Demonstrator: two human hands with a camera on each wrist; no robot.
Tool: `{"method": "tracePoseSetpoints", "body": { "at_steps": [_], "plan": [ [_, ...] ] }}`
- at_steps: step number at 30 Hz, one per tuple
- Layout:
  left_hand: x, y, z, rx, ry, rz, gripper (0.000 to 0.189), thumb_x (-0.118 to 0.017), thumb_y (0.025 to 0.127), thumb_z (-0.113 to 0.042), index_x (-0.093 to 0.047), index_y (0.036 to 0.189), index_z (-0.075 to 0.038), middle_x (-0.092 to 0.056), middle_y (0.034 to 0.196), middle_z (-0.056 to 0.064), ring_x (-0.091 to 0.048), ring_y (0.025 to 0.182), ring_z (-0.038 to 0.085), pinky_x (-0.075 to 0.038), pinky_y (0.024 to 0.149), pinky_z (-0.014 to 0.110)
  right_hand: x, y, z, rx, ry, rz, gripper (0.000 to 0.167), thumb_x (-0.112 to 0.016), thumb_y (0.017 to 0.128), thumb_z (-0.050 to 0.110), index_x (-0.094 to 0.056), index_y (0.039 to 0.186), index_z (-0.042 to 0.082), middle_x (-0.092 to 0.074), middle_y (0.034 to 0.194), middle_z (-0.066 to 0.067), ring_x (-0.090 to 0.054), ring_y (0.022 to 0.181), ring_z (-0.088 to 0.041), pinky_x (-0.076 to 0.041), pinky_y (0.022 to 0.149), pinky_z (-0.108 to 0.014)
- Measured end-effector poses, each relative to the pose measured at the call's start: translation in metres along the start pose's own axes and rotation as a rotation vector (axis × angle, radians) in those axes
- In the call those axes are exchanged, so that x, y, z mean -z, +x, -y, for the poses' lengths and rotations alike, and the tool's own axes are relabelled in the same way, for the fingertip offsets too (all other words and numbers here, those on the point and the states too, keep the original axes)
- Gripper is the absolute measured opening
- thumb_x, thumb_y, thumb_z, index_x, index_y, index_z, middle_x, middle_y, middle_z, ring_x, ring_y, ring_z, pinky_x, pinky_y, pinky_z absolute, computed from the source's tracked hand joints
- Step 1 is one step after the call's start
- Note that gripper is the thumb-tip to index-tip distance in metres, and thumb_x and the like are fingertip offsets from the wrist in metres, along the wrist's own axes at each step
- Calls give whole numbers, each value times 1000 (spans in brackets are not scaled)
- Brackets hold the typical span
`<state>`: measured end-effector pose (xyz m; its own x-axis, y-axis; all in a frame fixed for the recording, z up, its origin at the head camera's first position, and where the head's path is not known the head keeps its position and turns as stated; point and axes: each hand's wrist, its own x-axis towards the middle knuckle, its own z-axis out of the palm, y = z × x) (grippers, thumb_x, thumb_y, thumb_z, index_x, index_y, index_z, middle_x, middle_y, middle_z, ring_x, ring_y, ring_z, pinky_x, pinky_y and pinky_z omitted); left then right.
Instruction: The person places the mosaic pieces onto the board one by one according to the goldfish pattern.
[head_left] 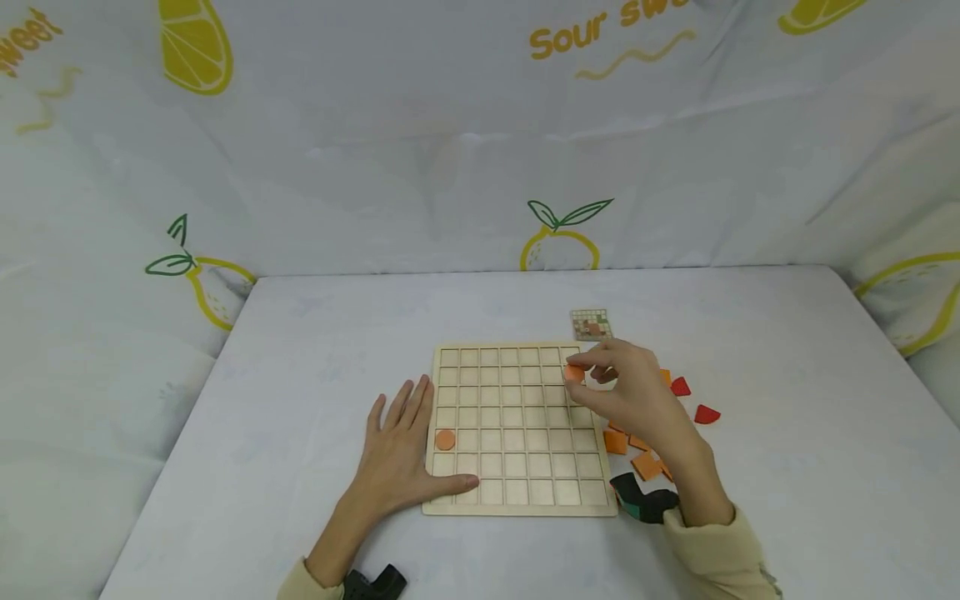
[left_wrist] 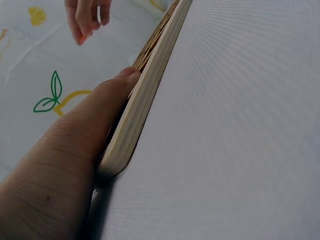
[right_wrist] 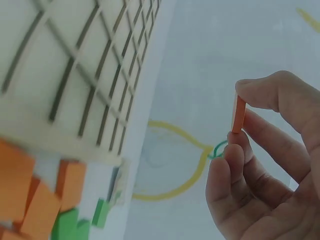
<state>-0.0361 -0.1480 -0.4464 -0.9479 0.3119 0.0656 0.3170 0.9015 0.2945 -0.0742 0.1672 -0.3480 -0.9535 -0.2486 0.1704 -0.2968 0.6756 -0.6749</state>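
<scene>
My right hand [head_left: 626,387] pinches an orange disc [head_left: 573,373] between thumb and fingers, above the far right corner of a wooden grid board [head_left: 525,511]. In the right wrist view the disc [right_wrist: 238,114] appears edge-on, held off the board. My left hand [head_left: 401,458] lies at the board's left side with fingers straight along that edge and the thumb across the near left squares. Another orange disc [head_left: 445,439] sits in a square of the leftmost column. The left wrist view shows the left thumb [left_wrist: 107,102] against the board's edge [left_wrist: 140,107].
Orange square pieces [head_left: 645,465] lie beside the board's right edge, partly under the right arm. Two red pieces [head_left: 707,414] are farther right. Green pieces [right_wrist: 67,224] show in the right wrist view. A small patterned card [head_left: 591,323] lies behind the board.
</scene>
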Motion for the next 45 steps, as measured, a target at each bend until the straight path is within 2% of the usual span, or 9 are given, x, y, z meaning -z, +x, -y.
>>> {"method": "tracePoseSetpoints", "body": {
  "at_steps": [7,15,21,31,36,45],
  "plan": [
    [-2,0,0,4,-8,-1,140,-59,64,-95,-17,164,-6,-18,173,10,-18,160,31,-8,125,61,-21,12,17,61,25,34,24,-78,82,4,-80,106,2,-74,97,-8,-65,83,-25,-59,76,-36],
    [-1,1,0,13,-1,22,140,-62,65,-92,-12,164,-6,-14,173,8,-15,162,30,-6,126,60,-44,20,35,96,93,89,22,-78,82,6,-80,104,4,-71,93,-5,-62,82,-26,-59,78,-44],
    [0,2,-1,19,-1,39,140,-62,65,-91,-11,164,-7,-12,174,6,-14,162,29,-5,126,60,-62,25,43,110,150,130,27,-76,79,4,-79,106,2,-72,97,-4,-63,83,-24,-59,79,-37],
    [0,1,-1,10,14,36,139,-61,67,-92,-14,164,-5,-14,173,8,-15,162,30,-7,126,61,-89,36,61,150,231,136,27,-75,79,3,-79,106,1,-73,96,-7,-65,84,-28,-60,78,-40],
    [0,1,-2,8,17,37,138,-62,67,-90,-15,164,-5,-15,173,8,-14,162,30,-7,126,61,-104,40,64,125,275,142,29,-75,79,4,-79,107,0,-73,94,-9,-67,84,-30,-60,76,-37],
    [2,0,-2,5,25,39,137,-58,68,-93,-17,163,-4,-14,173,8,-14,162,30,-7,125,61,-123,44,61,72,270,126,28,-74,78,2,-80,105,-1,-73,93,-10,-66,80,-21,-58,73,-28]
  ]
}}
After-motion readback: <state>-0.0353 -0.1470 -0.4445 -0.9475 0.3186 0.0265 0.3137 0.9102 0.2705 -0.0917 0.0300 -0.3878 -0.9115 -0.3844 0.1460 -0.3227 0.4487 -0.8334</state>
